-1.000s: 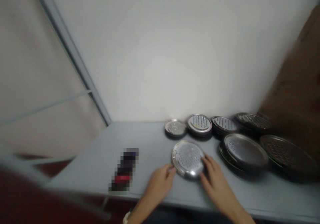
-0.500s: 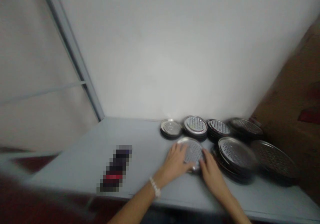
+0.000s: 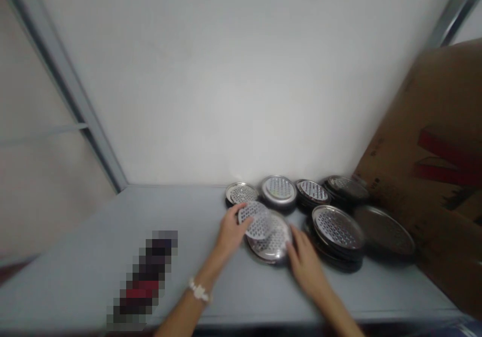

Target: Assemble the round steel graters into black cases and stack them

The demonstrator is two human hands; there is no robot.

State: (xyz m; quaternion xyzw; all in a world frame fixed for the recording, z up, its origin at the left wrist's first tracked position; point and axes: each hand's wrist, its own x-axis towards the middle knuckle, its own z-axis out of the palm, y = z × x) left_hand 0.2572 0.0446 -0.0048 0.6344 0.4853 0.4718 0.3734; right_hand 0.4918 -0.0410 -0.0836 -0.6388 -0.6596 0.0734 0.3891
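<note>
From the head camera, the left hand [image 3: 230, 232], with a white beaded bracelet [image 3: 199, 291] on its wrist, grips the edge of a small punched steel grater disc [image 3: 257, 220], which is tilted and partly raised. The disc overlaps a larger round steel grater plate [image 3: 269, 239], which lies on the grey tabletop [image 3: 71, 282]. The right hand [image 3: 304, 262] is not clenched: its fingers lie extended against the plate's right rim, steadying it rather than lifting it.

The step in hand appears to be parting the disc from the plate beneath, and that calls for drawing it clear without catching the rim or the nearby stacks.

Room is tight at the far side, where the disc's upper edge comes close to the steel grater stack [image 3: 277, 192]. Another stack [image 3: 241, 194] stands to its left, and two more [image 3: 312, 191] [image 3: 346, 187] continue the row toward the right. A larger stack [image 3: 336, 230] stands just past the right hand, beside a dark round tray [image 3: 384, 230] at the foot of a brown cardboard sheet [image 3: 422, 176]. Open tabletop lies to the left and toward the near edge, where a pixelated object [image 3: 145, 276] lies, too obscured to identify.
</note>
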